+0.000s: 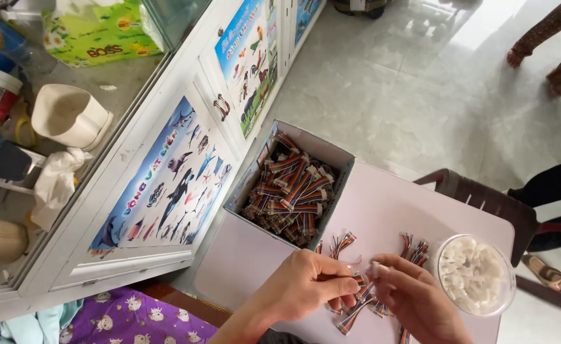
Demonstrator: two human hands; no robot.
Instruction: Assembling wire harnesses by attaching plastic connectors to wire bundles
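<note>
Over the table point(382, 210), both hands point(306, 286) pinch a ribbon cable point(360, 280)

Rainbow-striped wires point(357, 304), perhaps white connectors point(474, 272)

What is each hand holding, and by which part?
Both the left hand and the right hand pinch one multicoloured wire bundle between their fingertips, near its upper end. The exact grip point is hidden by the fingers.
</note>
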